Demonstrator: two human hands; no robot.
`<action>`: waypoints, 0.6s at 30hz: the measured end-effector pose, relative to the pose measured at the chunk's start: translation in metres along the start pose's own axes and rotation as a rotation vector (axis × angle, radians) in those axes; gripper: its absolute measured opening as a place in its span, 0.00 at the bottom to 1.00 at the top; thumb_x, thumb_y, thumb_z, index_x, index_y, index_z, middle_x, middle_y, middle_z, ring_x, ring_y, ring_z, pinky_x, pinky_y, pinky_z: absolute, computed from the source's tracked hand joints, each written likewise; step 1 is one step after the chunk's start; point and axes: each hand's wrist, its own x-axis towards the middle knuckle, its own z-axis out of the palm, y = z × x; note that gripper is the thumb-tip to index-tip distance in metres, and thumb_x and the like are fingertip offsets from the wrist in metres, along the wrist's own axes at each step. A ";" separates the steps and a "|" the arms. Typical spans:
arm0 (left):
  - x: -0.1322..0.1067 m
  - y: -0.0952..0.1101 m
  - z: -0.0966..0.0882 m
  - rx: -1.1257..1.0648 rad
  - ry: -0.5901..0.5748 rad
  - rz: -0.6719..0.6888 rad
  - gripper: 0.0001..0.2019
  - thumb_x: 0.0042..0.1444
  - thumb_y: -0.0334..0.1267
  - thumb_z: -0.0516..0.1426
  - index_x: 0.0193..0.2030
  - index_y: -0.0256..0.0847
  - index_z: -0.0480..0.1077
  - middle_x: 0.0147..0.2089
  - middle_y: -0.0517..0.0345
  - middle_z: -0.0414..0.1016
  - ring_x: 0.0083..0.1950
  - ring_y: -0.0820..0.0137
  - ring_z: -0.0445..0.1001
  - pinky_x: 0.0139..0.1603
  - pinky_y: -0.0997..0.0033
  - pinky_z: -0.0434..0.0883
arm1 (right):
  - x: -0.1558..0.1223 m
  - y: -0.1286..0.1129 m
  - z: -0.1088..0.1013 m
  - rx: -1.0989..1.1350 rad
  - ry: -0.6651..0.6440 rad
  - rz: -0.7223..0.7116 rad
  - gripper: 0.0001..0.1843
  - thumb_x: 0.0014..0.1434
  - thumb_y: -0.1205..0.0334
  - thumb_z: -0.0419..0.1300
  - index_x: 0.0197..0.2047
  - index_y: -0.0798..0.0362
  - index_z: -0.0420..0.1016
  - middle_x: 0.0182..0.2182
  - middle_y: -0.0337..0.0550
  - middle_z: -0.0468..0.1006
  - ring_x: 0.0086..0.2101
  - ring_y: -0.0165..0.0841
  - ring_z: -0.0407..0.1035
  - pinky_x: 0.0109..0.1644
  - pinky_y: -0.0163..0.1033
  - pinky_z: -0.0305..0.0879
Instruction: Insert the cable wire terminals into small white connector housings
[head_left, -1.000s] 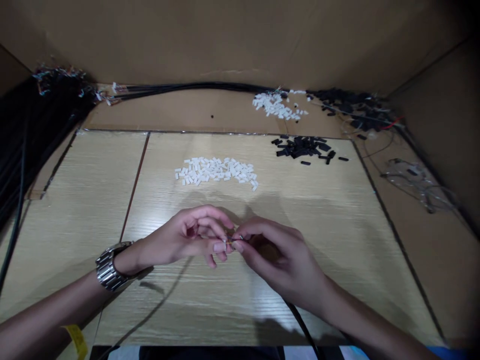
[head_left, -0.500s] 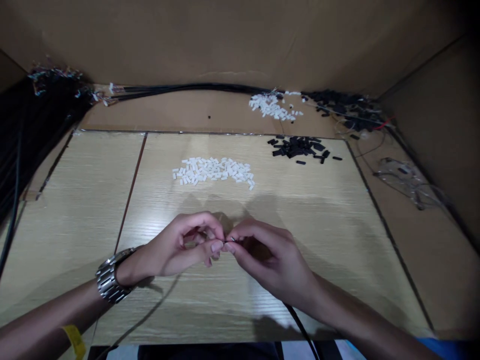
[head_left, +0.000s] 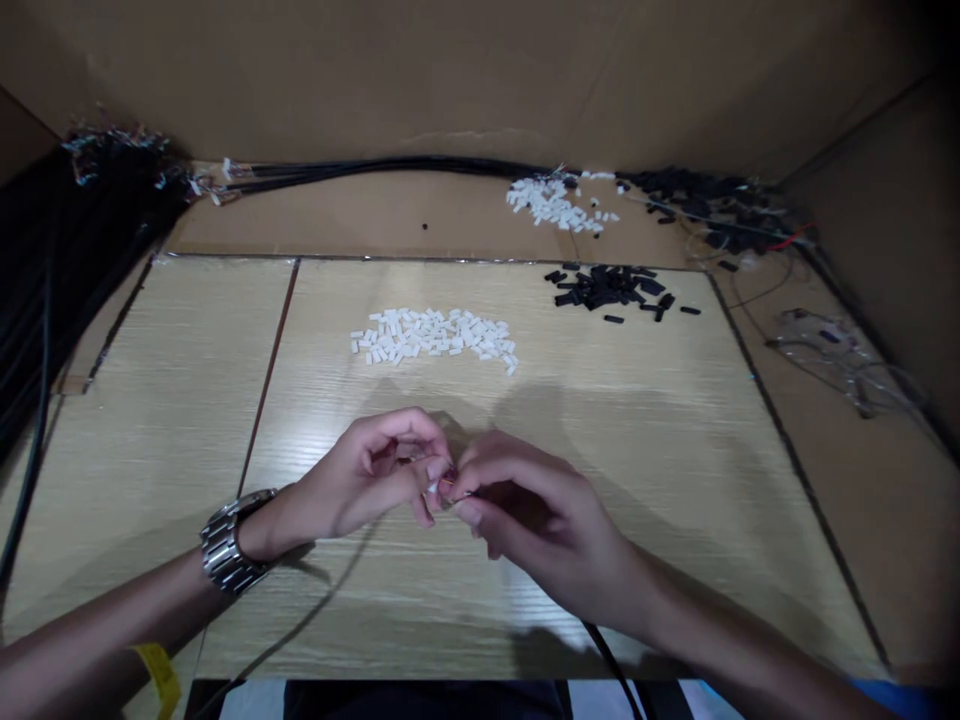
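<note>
My left hand (head_left: pixel 401 470), with a metal watch on its wrist, pinches thin coloured wires (head_left: pixel 450 482) between thumb and finger. A small white piece, possibly a connector, shows by its thumb tip. Close against it, my right hand (head_left: pixel 529 505) is closed with thumb and index finger pinching the same wires. A black cable (head_left: pixel 606 650) comes out below my right hand and runs over the table's front edge; its stretch inside the palm is hidden. The fingers cover most of the wire ends. Beyond the hands lies a pile of small white connectors (head_left: pixel 431 335) on the wooden table (head_left: pixel 375 610).
Small black pieces (head_left: pixel 611 288) lie at the back right. Another white pile (head_left: pixel 555 203) sits on the cardboard ledge beside more black parts (head_left: pixel 697 205). Black cables with stripped ends (head_left: pixel 97 220) are bundled at the left. Cardboard walls (head_left: pixel 420 80) enclose the table; loose clear strands (head_left: pixel 832 355) lie right.
The fingertips have shifted at the wires, and coloured strands and a small white piece now show between them. My right fingertips have moved slightly down. The view has shifted a little.
</note>
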 end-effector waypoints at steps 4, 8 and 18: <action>0.001 -0.002 -0.002 -0.037 -0.038 0.021 0.02 0.64 0.32 0.56 0.42 0.36 0.69 0.32 0.60 0.73 0.30 0.78 0.74 0.31 0.81 0.76 | 0.000 0.001 0.001 -0.018 0.034 -0.002 0.05 0.63 0.71 0.57 0.40 0.53 0.72 0.33 0.37 0.72 0.33 0.25 0.68 0.41 0.35 0.67; 0.002 -0.002 -0.004 -0.053 -0.081 0.016 0.06 0.63 0.32 0.57 0.47 0.38 0.68 0.34 0.61 0.73 0.29 0.78 0.75 0.31 0.80 0.75 | -0.003 0.003 -0.002 -0.203 0.051 -0.104 0.05 0.61 0.73 0.59 0.40 0.55 0.71 0.38 0.41 0.70 0.38 0.27 0.67 0.39 0.32 0.66; 0.003 0.004 -0.008 -0.188 -0.181 -0.103 0.13 0.59 0.26 0.59 0.49 0.40 0.68 0.37 0.60 0.76 0.32 0.76 0.77 0.32 0.77 0.77 | -0.007 0.003 -0.012 -0.626 0.034 -0.457 0.10 0.55 0.78 0.60 0.41 0.60 0.70 0.41 0.47 0.72 0.37 0.28 0.68 0.35 0.32 0.67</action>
